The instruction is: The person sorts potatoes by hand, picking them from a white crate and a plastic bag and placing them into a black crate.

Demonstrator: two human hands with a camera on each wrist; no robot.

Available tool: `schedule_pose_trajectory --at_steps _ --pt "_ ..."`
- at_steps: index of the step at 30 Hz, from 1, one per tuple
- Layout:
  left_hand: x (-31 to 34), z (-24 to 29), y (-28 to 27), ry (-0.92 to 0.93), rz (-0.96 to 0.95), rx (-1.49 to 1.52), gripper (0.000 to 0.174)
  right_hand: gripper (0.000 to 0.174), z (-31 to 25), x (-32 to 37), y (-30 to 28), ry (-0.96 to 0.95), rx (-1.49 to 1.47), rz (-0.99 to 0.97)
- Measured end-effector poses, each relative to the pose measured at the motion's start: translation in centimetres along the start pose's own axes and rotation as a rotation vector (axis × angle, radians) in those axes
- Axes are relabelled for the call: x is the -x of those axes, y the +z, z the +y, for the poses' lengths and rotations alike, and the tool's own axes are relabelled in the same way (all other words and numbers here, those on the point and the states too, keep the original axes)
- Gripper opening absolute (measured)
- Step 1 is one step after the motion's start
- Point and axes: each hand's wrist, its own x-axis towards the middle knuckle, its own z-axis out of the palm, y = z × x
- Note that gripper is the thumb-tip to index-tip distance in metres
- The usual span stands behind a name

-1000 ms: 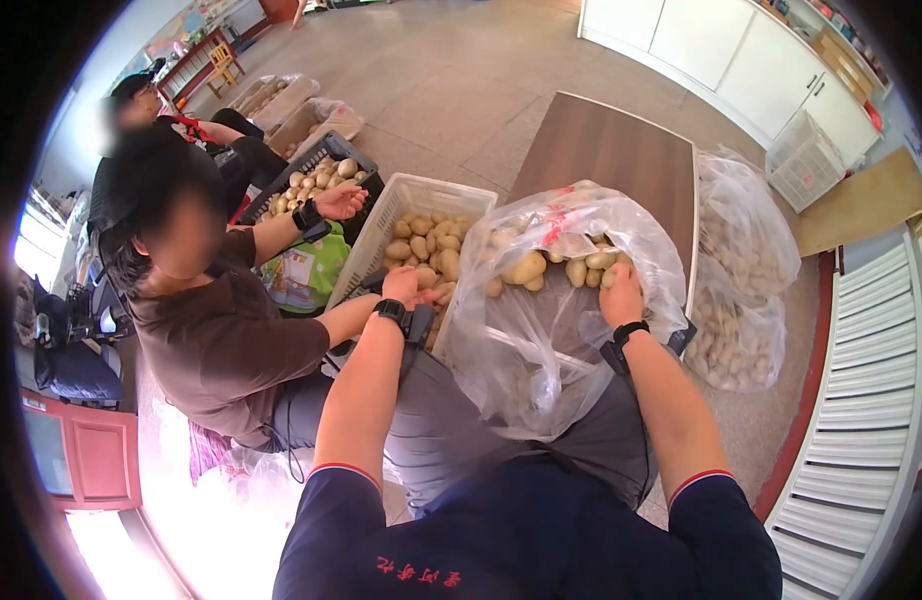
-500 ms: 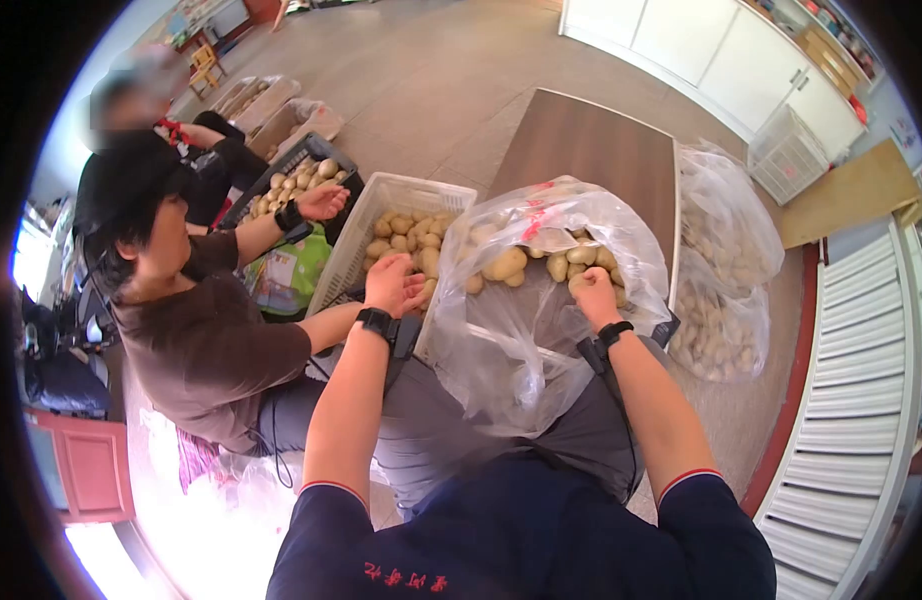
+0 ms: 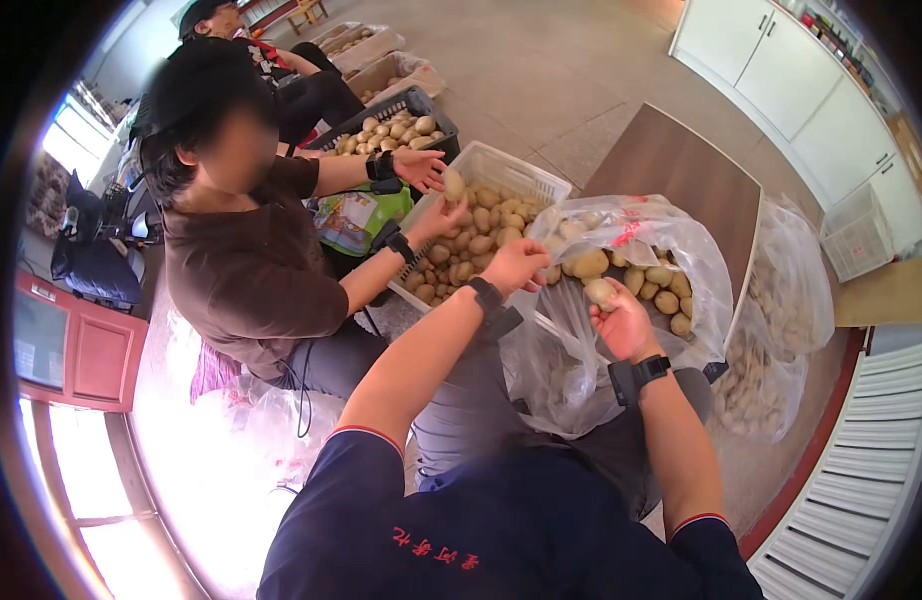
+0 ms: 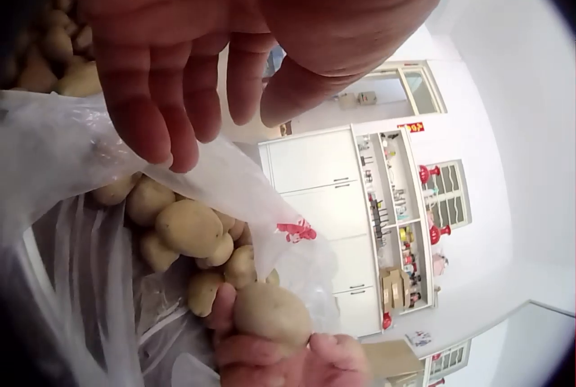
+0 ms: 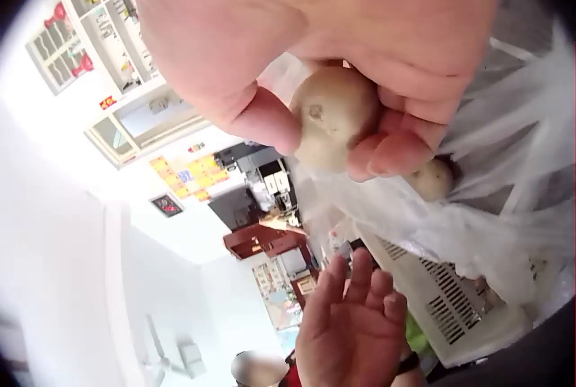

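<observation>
Over the near side of the clear plastic bag (image 3: 716,235), my right hand (image 3: 626,328) grips a potato (image 3: 601,292), raised above the others. Its thumb and fingers curl round the potato (image 5: 333,119) in the right wrist view. My left hand (image 3: 518,266) hovers between the bag and the white crate (image 3: 551,188), holding nothing. Its fingers hang loosely bent in the left wrist view, with the held potato (image 4: 273,313) below them. More potatoes (image 3: 668,302) lie inside the bag's open mouth.
A person (image 3: 251,255) seated to my left holds a potato (image 3: 454,184) over the white crate, which contains many potatoes. Behind it stands a black crate (image 3: 443,135) of potatoes. Filled bags (image 3: 776,350) stand right of the brown tabletop (image 3: 671,165).
My right hand has lifted a potato out of the bag. The left hand has come nearer the bag. The neighbouring person now holds up a potato. The head view has turned left.
</observation>
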Motion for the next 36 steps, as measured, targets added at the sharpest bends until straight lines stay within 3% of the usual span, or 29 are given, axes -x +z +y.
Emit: schedule_pose_trajectory --at_steps 2,4,5,8,10,14,17,18,20,22,26,30,34,36 --pt "0.2 0.0 0.4 0.009 -0.074 -0.062 0.035 0.035 0.2 0.4 2.3 -0.003 0.043 -0.004" --pt "0.5 0.3 0.6 -0.018 -0.109 -0.063 0.037 0.038 0.3 0.2 3.4 0.193 0.091 -0.053" --pt "0.9 0.6 0.7 -0.049 -0.142 -0.064 0.038 0.045 0.8 -0.1 3.9 0.203 0.122 0.016" --pt "1.9 1.1 1.2 -0.108 -0.244 -0.009 0.042 0.046 1.8 -1.0 4.1 0.217 0.22 -0.001" --pt "2.2 1.5 1.5 -0.111 -0.365 -0.01 0.046 0.046 2.2 -1.0 4.8 0.153 0.307 0.003" --pt "1.2 0.6 1.5 -0.082 -0.369 -0.023 0.041 0.042 2.1 -0.3 5.3 0.034 0.398 0.059" --pt "0.8 0.7 1.0 -0.115 -0.356 -0.029 0.037 0.032 1.7 -0.9 4.5 0.072 0.461 0.122" --pt "0.7 0.7 0.9 -0.109 -0.322 -0.032 0.036 0.032 1.7 -0.9 3.9 0.064 0.458 0.125" --pt "0.8 0.7 0.6 -0.102 -0.29 -0.036 0.035 0.036 1.4 -0.6 2.6 -0.114 0.645 0.34" --pt "0.8 0.7 0.4 -0.078 -0.162 0.058 0.036 0.039 2.5 -3.6 -3.5 -0.343 0.913 0.585" --pt "0.0 0.1 -0.7 -0.027 -0.056 0.139 0.035 0.043 -3.4 -1.8 -7.4 -0.518 1.399 0.989" --pt "-0.9 -0.3 -1.9 -0.031 0.103 0.25 0.03 0.047 -7.0 0.2 -8.7 -0.355 1.432 1.078" --pt "-1.2 -0.4 -2.9 -0.065 0.186 0.291 0.028 0.05 -6.5 -0.9 -13.6 -0.309 1.378 1.006" --pt "-1.8 -0.7 -3.5 -0.085 0.226 0.282 0.028 0.054 -5.6 -1.9 -15.0 -0.231 1.455 1.101"
